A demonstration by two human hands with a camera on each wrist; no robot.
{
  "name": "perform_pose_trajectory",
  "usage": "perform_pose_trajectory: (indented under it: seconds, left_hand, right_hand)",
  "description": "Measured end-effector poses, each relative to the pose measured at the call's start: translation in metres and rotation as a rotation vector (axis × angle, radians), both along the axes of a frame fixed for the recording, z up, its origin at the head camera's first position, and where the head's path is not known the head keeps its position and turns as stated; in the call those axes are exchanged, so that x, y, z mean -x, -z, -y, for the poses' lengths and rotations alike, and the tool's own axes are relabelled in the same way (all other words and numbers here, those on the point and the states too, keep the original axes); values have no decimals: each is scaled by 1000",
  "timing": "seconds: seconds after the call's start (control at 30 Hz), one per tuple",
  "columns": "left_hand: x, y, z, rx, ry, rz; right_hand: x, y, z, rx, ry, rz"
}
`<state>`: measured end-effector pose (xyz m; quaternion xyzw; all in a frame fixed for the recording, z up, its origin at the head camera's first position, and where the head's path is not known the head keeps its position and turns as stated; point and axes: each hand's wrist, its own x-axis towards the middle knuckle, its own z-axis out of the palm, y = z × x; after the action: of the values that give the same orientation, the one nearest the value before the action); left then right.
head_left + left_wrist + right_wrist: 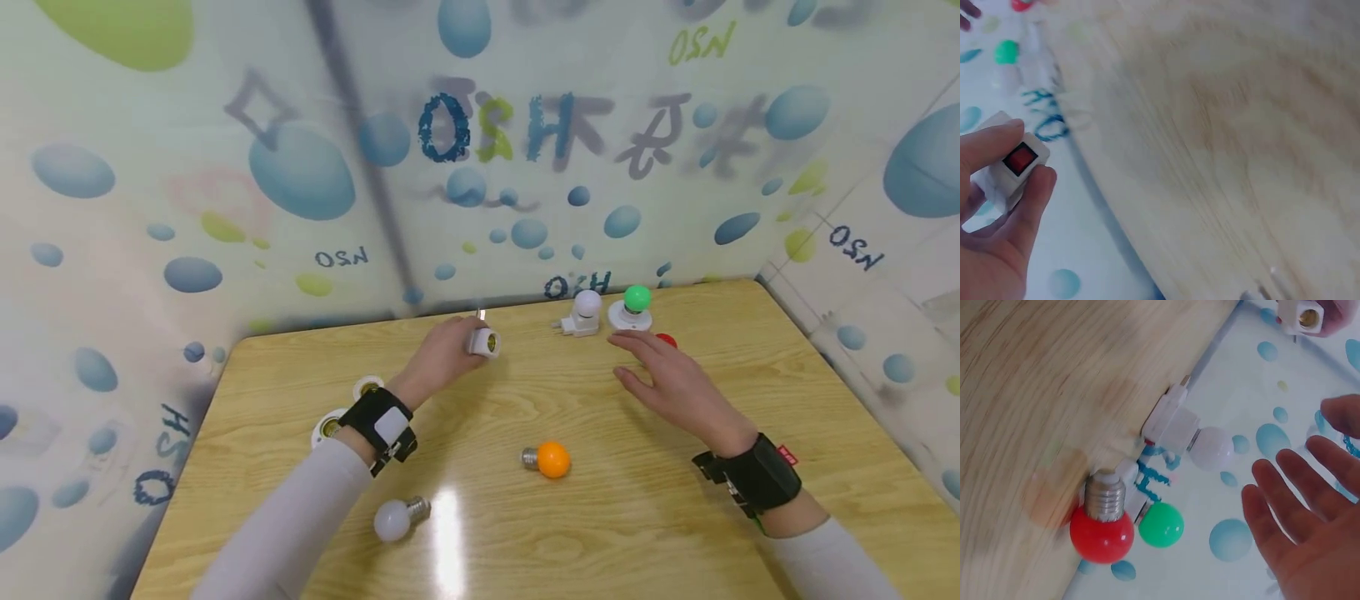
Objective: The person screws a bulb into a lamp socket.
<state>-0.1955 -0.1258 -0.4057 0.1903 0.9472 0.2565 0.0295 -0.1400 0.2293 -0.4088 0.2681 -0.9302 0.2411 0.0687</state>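
My left hand (444, 357) grips a white plug-in bulb socket (483, 342) near the back edge of the table. Its empty brass-coloured opening faces right in the head view; a red switch (1020, 159) shows between thumb and fingers in the left wrist view. With fingers spread, my right hand (678, 387) hovers over the table's right side and holds nothing. A red bulb (1102, 534) lies close to it, mostly hidden behind it in the head view. Just beyond are a green bulb (637, 298) in a round white base and a white bulb (587, 302) in a plug-in socket.
An orange bulb (553, 460) lies mid-table, and a loose white bulb (392, 521) lies at the front left. Two round white sockets (367, 387) sit beside my left wrist, partly covered by it. A patterned cloth wall (480, 225) rises behind the wooden table (637, 517).
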Motion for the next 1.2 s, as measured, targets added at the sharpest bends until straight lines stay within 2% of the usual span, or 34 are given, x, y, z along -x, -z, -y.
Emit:
perform_pose_trajectory:
  seconds: [0.13, 0.23, 0.4, 0.6, 0.8, 0.93, 1.2]
  left_hand:
    - [-21, -7, -5, -139, -16, -43]
    - [-36, -7, -13, -213, -31, -65]
    - [-58, 0, -26, -310, -37, -55]
    - [-77, 3, -36, -451, -60, -15]
    - [-91, 0, -43, -588, -67, 67]
    - [-96, 1, -45, -625, -67, 96]
    - [-102, 4, -50, -701, -54, 147]
  right_hand:
    - [-4, -3, 11, 75, 28, -23]
    - [-7, -5, 23, 111, 39, -19]
    - [-9, -9, 45, 123, 23, -3]
    - [-11, -9, 68, 184, -46, 38]
    - [-15, -7, 89, 245, -56, 119]
    - [-17, -7, 102, 255, -31, 152]
    - [-15, -2, 117, 306, 7, 153]
